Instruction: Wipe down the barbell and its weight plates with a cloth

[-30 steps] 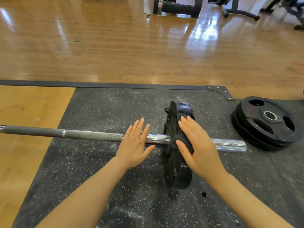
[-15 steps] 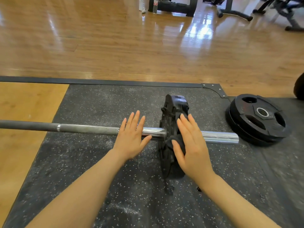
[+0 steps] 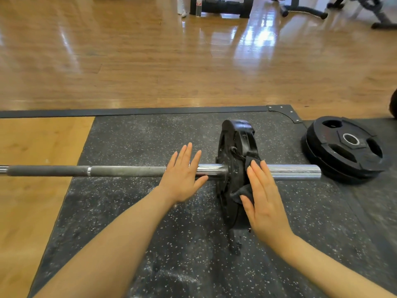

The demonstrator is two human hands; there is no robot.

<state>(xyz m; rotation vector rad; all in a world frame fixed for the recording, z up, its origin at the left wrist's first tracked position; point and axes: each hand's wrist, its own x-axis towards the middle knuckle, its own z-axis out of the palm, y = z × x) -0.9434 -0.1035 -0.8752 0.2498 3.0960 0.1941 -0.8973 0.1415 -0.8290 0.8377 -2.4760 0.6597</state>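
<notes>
Barbell (image 3: 129, 171): lies on the dark speckled rubber mat (image 3: 150, 134), running left to right — a heavy, stiff steel bar, probably best steadied from above, not lifted.
Sleeve (image 3: 294, 172): chrome and smooth, likely slippery; it sticks out to the right of the loaded plates.
Loaded weight plates (image 3: 233, 147): black, standing on edge on the sleeve and touching the mat. They look heavy and rigid, with grip holes, and I judge they may roll a little if pushed hard.
Cloth (image 3: 242, 193): dark, soft and thin, bunched against the outer face of the plates; it will follow the shape under the palm.
Left hand (image 3: 182, 177): flat, fingers straight and a little spread, resting on the bar just beside the inner face of the plates — it grips nothing.
Right hand (image 3: 261, 198): fingers straight and together, pressing the cloth on the plate face; it does not curl round it.
Spare plates (image 3: 345, 149): stacked flat on the mat, just beyond the sleeve end, not yet touched.
Floor (image 3: 193, 61): glossy wood beyond the mat.
</notes>
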